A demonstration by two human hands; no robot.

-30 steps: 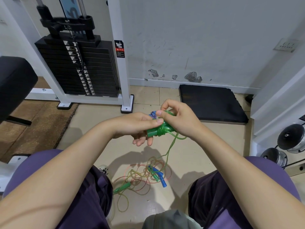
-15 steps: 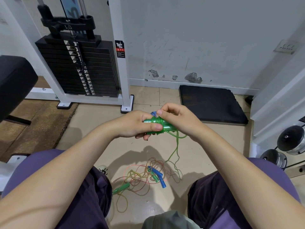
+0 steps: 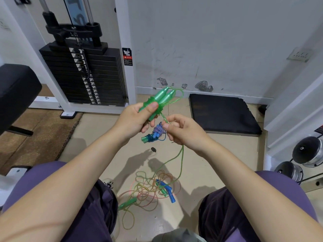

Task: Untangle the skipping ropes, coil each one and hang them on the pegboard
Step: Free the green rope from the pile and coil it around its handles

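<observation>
- While seated, the person keeps both forearms forward over a pale tiled floor [image 3: 218,154]; items run left to right.
- Far left: a black padded bench seat [image 3: 15,89], with a brown floor mat [image 3: 35,137] beneath it.
- Left of centre: a black stacked weight plate column [image 3: 83,75] inside a white steel machine frame [image 3: 126,49], standing against the scuffed white wall [image 3: 209,41].
- Left hand [image 3: 132,121]: fingers curled around a pair of translucent green plastic skipping-rope handles [image 3: 157,100], thumb pressed across their ribbed collars. Both handles lie side by side, tips pointing up and away.
- Thin translucent green cord [image 3: 181,158]: loops from the handle tips, passes down to the right hand, then drops to the floor.
- Right hand [image 3: 183,131]: thumb and forefinger pinch the green cord just below the handles; the other fingers are curled in.
- Between and below the hands: a bundled blue-and-white woven rope with blue and teal handles [image 3: 155,133] lies on the floor.
- Lower centre, between the knees: a tangled heap of thin orange, yellow and green cords [image 3: 150,189] with blue plastic handles [image 3: 168,191] and one green handle [image 3: 127,203].
- Right of centre: a black square foam pad [image 3: 223,112] against the wall.
- Far right: chrome dumbbell ends [image 3: 307,152].
</observation>
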